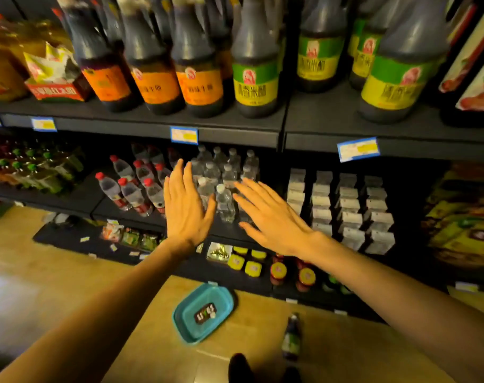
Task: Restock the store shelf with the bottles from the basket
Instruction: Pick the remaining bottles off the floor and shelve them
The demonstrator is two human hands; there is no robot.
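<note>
Clear plastic water bottles w/ white caps (225, 201) stand upright on the dark shelf (141, 217), grouped right between the hands. Left hand (187, 205) is flat, fingers straight & together, holding nothing; it sits just left of the front bottle, can't tell if it touches. Right hand (271, 217) is spread wide, fingers straight, nothing held, just right of the same bottles. Beyond the left hand: red-cap bottles (130, 189) on the same shelf. Beyond the right hand: rows of grey boxes (346, 205). Above both hands, big dark sauce bottles (199, 78) w/ orange & green labels on the upper shelf. Below the hands, on the floor, a teal basket (203, 313) w/ one small dark item in it. Near it, below the right arm, one dark bottle (291, 337) stands upright on the floor.
</note>
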